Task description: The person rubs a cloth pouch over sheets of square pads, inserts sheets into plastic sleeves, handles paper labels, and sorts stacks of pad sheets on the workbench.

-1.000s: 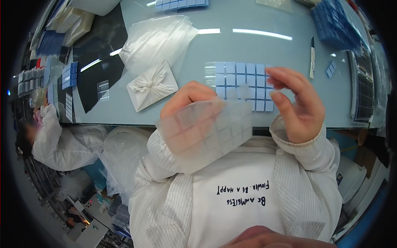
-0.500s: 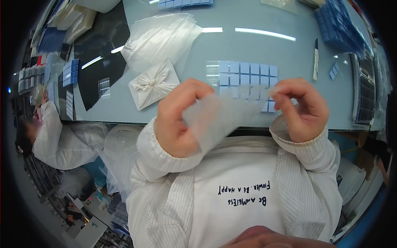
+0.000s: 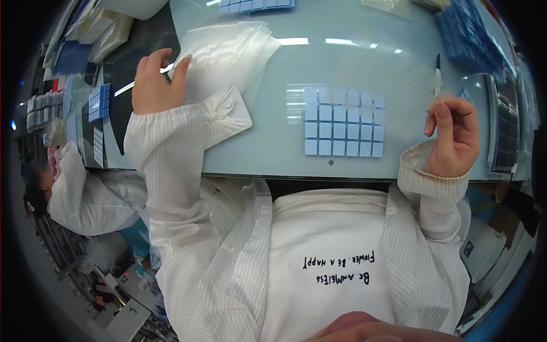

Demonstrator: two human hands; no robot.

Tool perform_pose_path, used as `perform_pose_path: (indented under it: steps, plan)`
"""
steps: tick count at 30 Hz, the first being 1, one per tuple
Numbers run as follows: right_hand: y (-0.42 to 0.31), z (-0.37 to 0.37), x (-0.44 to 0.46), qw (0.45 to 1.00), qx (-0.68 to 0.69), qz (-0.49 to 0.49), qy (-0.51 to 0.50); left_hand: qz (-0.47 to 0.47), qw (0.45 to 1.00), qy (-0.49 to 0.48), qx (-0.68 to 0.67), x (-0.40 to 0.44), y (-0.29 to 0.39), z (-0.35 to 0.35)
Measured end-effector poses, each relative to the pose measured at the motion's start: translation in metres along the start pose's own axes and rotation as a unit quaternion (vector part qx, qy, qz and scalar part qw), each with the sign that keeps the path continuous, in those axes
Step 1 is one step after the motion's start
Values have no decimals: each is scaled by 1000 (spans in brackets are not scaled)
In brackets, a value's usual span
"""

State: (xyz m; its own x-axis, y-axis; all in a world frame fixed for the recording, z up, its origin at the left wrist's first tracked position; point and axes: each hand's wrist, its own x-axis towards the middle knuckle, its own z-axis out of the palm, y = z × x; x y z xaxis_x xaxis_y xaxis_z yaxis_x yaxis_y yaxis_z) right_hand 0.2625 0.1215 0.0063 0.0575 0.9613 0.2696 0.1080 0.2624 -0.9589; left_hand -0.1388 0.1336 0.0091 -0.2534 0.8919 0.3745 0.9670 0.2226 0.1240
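Observation:
My left hand (image 3: 158, 82) is over the left edge of a fanned stack of clear plastic bags (image 3: 225, 60), thumb and forefinger apart. Partly under my left sleeve lies a white square piece with a knotted fabric bow (image 3: 225, 121). On the right, my right hand (image 3: 454, 137) has its fingers curled together. A motion-blurred translucent film (image 3: 401, 94) reaches from those fingers toward a grid of pale-blue square pieces (image 3: 345, 130), hazing its upper right part.
A knife (image 3: 438, 71) lies behind my right hand. Blue gridded sheets (image 3: 470, 43) are piled at the far right, with another blue grid (image 3: 256, 5) at the back. A black mat (image 3: 151, 34) is at left. A co-worker (image 3: 88, 196) sits at the far left.
My left hand has let go of the translucent film and moved left to the bag stack. My right hand has shifted right. The pale-blue grid is now less covered.

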Motion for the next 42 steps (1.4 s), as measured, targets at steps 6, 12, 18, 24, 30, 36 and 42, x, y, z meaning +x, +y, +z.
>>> perform_pose_path:
  steps: [6,12,18,24,30,36,42]
  plan:
    - [7,-1,7,993,24,105,-58,195,965,-36,-169,-76,26,-27]
    - [12,0,7,973,26,201,-115,254,955,-65,-141,-140,47,-37]
    - [10,6,2,956,-10,246,-159,385,901,-78,-185,-153,55,-50]
    - [10,7,1,953,-40,248,-170,401,866,-172,-244,-137,79,-73]
    - [9,8,-4,957,-55,232,-164,386,889,-124,-215,-137,87,-45]
    - [7,11,-3,956,-68,234,-160,371,896,-136,-203,-138,84,-43]
    - [7,10,-3,957,-67,231,-165,383,890,-162,-187,-136,82,-47]
